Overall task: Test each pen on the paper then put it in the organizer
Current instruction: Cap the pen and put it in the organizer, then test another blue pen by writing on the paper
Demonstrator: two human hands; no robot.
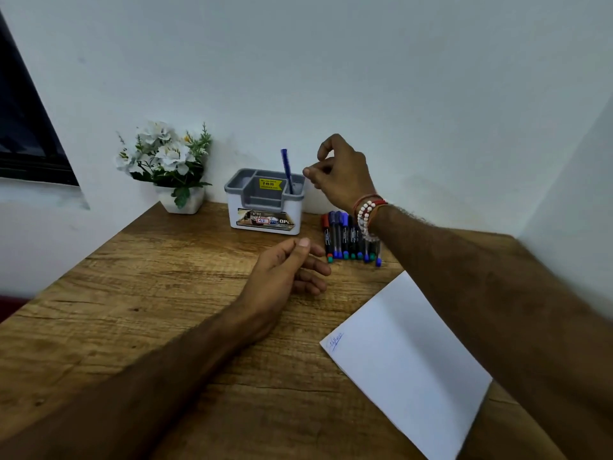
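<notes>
Centre frame, the right hand point(341, 174) hangs raised just right of the organizer point(265, 207), wrist bent, its grip loose and empty. Below it, the left hand point(282, 273) rests on the worktop point(166, 293), fingers relaxed, grip empty. A blue pen point(287, 171) stands in the organizer's right compartment, nearly upright, its top leaning slightly left.

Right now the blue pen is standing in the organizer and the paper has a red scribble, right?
Not quite. The head view shows the scribble on the paper is blue, not red. The blue pen does stand in the organizer.
</notes>
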